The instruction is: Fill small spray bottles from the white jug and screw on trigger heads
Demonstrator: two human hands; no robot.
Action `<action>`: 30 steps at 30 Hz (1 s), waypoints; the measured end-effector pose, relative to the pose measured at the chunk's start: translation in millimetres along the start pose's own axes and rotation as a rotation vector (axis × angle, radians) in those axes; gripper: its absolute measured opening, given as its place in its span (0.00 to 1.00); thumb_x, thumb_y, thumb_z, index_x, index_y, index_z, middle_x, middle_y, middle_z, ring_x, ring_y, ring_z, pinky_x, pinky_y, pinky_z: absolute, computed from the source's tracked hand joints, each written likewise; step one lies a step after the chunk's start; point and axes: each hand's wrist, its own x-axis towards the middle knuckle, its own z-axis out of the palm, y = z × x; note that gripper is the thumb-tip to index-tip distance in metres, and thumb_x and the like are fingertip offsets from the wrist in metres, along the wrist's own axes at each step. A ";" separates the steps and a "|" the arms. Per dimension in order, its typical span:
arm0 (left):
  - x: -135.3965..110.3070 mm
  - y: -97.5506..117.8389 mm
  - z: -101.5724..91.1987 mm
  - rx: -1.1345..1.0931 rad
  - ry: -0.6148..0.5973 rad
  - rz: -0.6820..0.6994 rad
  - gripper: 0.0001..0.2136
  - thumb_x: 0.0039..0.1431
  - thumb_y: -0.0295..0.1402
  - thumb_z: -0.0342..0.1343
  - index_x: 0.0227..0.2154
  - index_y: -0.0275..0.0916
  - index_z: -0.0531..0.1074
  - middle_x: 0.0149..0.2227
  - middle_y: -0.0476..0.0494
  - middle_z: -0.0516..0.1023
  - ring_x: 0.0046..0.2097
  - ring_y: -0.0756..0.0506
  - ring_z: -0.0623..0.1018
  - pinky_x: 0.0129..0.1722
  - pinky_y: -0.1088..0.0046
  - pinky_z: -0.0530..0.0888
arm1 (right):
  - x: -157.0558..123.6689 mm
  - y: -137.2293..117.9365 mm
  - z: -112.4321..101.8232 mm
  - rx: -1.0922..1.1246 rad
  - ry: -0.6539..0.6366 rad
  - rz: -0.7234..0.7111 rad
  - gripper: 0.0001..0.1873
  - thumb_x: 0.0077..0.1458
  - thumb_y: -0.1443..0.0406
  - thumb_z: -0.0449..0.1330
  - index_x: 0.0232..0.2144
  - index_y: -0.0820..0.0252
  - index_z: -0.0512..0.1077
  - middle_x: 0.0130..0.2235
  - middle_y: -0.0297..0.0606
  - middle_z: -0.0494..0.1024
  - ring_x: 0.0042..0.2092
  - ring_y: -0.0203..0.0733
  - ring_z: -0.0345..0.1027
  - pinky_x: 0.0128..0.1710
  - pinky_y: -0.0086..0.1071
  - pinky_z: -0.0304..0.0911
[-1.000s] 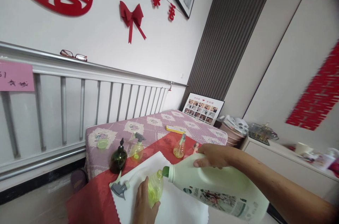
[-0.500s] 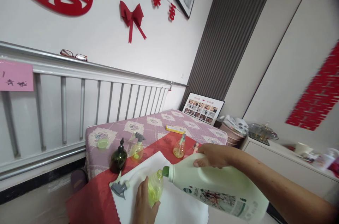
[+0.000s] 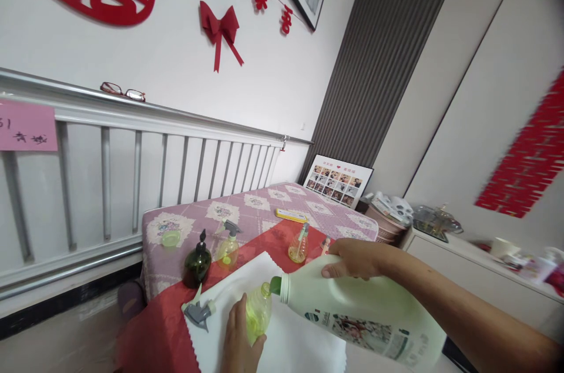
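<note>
My left hand (image 3: 241, 335) is wrapped round a small see-through yellow-green bottle (image 3: 259, 309), which has its neck uncovered and tilts slightly to the right. With my right hand (image 3: 355, 258) I grip the handle of a large pale green detergent jug (image 3: 361, 317), tipped on its side. The jug's green spout (image 3: 275, 285) meets the bottle's mouth; whether liquid is flowing I cannot make out. A grey spray trigger head (image 3: 200, 314) lies on the white scalloped mat (image 3: 299, 338), left of the bottle.
Behind the mat stand a dark green pump bottle (image 3: 198, 264), a yellowish spray bottle (image 3: 228, 249) and a pinkish spray bottle (image 3: 298, 247). A green lid (image 3: 171, 238) and a yellow box (image 3: 291, 215) lie on the floral tablecloth (image 3: 255, 202). A white cabinet (image 3: 462, 261) stands at right.
Both hands, the bottle and the jug stay almost where they were, with the spout still at the bottle's mouth. No clear movement of other objects shows.
</note>
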 end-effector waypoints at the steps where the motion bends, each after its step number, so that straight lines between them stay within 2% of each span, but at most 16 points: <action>1: -0.2 0.1 -0.4 -0.011 -0.001 0.004 0.40 0.48 0.26 0.53 0.65 0.33 0.43 0.67 0.34 0.55 0.68 0.43 0.55 0.66 0.69 0.56 | 0.4 0.4 0.3 0.000 0.002 -0.002 0.24 0.46 0.43 0.57 0.29 0.58 0.68 0.25 0.31 0.69 0.22 0.35 0.62 0.23 0.32 0.59; 5: 0.6 -0.5 0.2 -0.028 -0.007 0.000 0.41 0.48 0.25 0.54 0.65 0.33 0.43 0.67 0.33 0.56 0.68 0.42 0.56 0.66 0.68 0.56 | 1.0 1.5 1.0 0.000 0.003 -0.007 0.24 0.46 0.43 0.58 0.31 0.58 0.70 0.24 0.31 0.70 0.22 0.35 0.62 0.23 0.31 0.59; 24: -0.4 2.7 -3.3 -0.018 -0.024 -0.007 0.41 0.49 0.26 0.53 0.65 0.33 0.41 0.68 0.33 0.53 0.68 0.42 0.55 0.67 0.67 0.55 | 0.7 0.8 0.6 0.044 -0.003 -0.015 0.23 0.45 0.44 0.59 0.26 0.57 0.66 0.23 0.31 0.69 0.21 0.35 0.61 0.21 0.31 0.58; 30: 1.1 -2.8 1.1 -0.017 -0.010 -0.022 0.42 0.48 0.26 0.53 0.65 0.33 0.40 0.68 0.32 0.53 0.69 0.41 0.55 0.67 0.67 0.56 | -2.3 8.1 12.6 0.120 0.006 -0.038 0.21 0.47 0.46 0.58 0.27 0.57 0.66 0.23 0.30 0.67 0.21 0.34 0.60 0.21 0.30 0.55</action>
